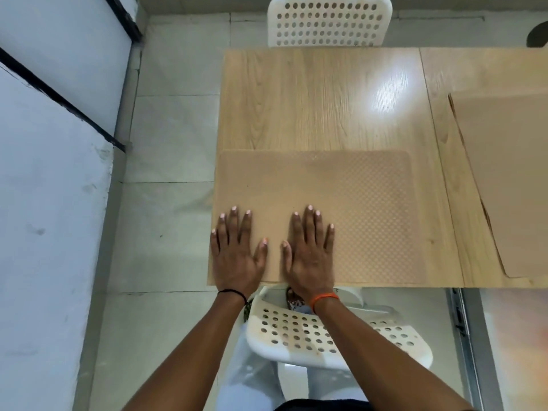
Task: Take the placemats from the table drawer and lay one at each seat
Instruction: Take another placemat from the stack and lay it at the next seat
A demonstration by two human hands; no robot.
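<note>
Tan placemat [341, 203], textured with a fine dotted weave, is lying flat on the near left corner of the wooden table [326, 99], its near edge running along the table's near edge and its left edge sitting just at the table's left edge.

Left hand [235, 250] is resting palm down on the mat's near left part, at about 7 o'clock from the mat's middle; fingers are spread apart and flat, gripping nothing. A black band [232, 293] is circling that wrist.

Right hand [308, 253] is lying palm down just beside the left one, at roughly 6 o'clock from the mat's middle; fingers are likewise fanned out and flat against the mat, thumbs of both hands pointing toward each other without touching. An orange band [324, 299] is sitting on that wrist.

Second placemat [510, 179], plain tan and lying at a slant, is showing at 3 o'clock on the same table, well apart from the first and partly cut off by the picture's right edge.

White chair [296, 333] with a perforated back is standing at 6 o'clock, tucked under the table's near edge beneath the forearms. Far chair [329, 22], same perforated white, is standing at 12 o'clock against the table's far edge.

Pale tiled floor [166, 143] is showing at 9 o'clock beside the table.
</note>
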